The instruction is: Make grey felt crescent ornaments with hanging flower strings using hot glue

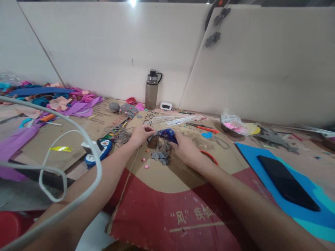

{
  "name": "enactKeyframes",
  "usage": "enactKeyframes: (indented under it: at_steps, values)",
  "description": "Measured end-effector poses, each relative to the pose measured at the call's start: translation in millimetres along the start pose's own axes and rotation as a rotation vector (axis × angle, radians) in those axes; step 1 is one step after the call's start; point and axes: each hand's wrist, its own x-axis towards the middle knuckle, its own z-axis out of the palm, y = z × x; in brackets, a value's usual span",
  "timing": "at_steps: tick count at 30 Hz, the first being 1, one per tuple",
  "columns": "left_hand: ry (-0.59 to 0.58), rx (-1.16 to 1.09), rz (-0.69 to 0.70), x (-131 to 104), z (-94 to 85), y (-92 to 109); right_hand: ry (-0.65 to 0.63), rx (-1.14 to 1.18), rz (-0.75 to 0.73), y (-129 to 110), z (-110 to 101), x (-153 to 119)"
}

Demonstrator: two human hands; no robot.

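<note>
Around a blue glue gun (167, 132) my right hand (181, 144) is closed, with the gun's front turned toward my left hand. My left hand (142, 135) is closed in a pinch close to that front end; what it pinches is too small and blurred to name. Just below both hands, small grey flower-like pieces (161, 156) lie in a cluster on the cardboard (162, 181). Two small pink balls (146, 166) rest to the left of the cluster. A red curved handle (209, 157) shows partly from behind my right wrist.
Behind stand a bottle (151, 92) and a small white clock (166, 106). White sticks (178, 120) lie ahead. A black phone (288, 183) rests on blue sheets at right. At left are a white cable (98, 167), a blue-and-white device (98, 153) and coloured scraps (44, 96).
</note>
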Motion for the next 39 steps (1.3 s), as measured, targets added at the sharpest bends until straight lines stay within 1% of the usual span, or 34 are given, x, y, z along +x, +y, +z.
enactKeyframes:
  at_steps: [3, 6, 9, 14, 18, 25, 30, 39]
  values:
    - [-0.01, 0.001, 0.01, 2.0, 0.6, -2.9, 0.022, -0.04, -0.038, -9.8, -7.5, -5.8]
    - [-0.004, -0.015, 0.004, 3.2, 1.3, -5.3, 0.033, -0.006, 0.022, -12.0, -10.4, -6.8]
    - [0.011, -0.015, 0.006, 2.6, 1.4, -4.5, 0.032, 0.073, 0.061, -5.4, -7.1, -3.3]
    - [0.056, 0.049, -0.013, -1.3, -0.4, 3.3, 0.025, 0.162, 0.089, 10.3, 5.1, 5.1]
    - [0.049, 0.066, 0.003, -2.0, -0.2, 4.1, 0.04, 0.237, 0.104, 16.3, 11.0, 10.6]
    - [0.025, 0.079, 0.0, -1.7, 1.3, 4.0, 0.056, 0.261, 0.137, 16.3, 8.7, 11.4]
    - [0.033, 0.177, 0.016, -0.5, 3.3, 3.1, 0.067, 0.282, 0.175, 11.9, 5.1, 6.0]
    - [0.012, 0.29, 0.043, 6.8, 6.3, -2.8, 0.101, 0.364, 0.198, 20.5, 14.0, 3.8]
